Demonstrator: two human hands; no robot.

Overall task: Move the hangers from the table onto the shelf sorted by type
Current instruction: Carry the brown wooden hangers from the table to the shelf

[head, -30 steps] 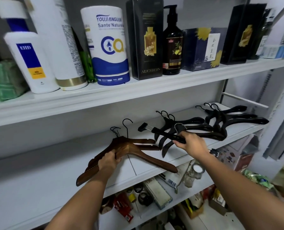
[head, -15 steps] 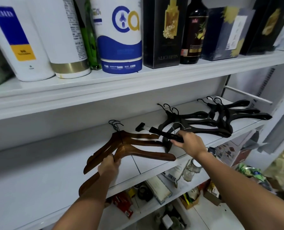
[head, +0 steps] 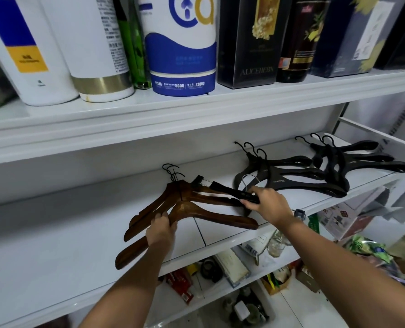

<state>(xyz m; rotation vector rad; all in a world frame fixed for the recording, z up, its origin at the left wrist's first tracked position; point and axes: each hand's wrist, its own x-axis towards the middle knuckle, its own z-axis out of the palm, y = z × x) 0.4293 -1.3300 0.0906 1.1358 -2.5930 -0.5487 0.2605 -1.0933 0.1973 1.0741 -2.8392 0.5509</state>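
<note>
White metal shelf (head: pixel 55 245) as holder of the sorted goods: just beyond the left hand (head: pixel 161 230), a fan of brown wooden hangers (head: pixel 163 202), hooks toward the back wall; past the right hand (head: pixel 267 207), a group of black plastic hangers (head: pixel 291 176); further right of that hand, a second black group (head: pixel 352 162), overlapping the first.

Above both hands, an upper shelf (head: pixel 196 119) packed with white bottles (head: pixel 95 43), a blue-and-white canister (head: pixel 182 55), a black box lettered ALICEHEBN (head: pixel 246 39), a dark bottle (head: pixel 298 43) and a navy box (head: pixel 343 39).

Below the forearms, a lower shelf (head: pixel 211 301) of mixed clutter, too jumbled to name beyond a small glass jar (head: pixel 276 243).

Left hand: fingers curled round the near arm of the front wooden hanger (head: pixel 211 215), gripping it close to the middle.

Right hand: narrow pinch, thumb and fingers closed on the bar of a black clip hanger (head: pixel 225 189), one clip end out to the left of the hand over the wooden fan, the other clip beside the wrist. Contact with the wood beneath: cannot tell.
</note>
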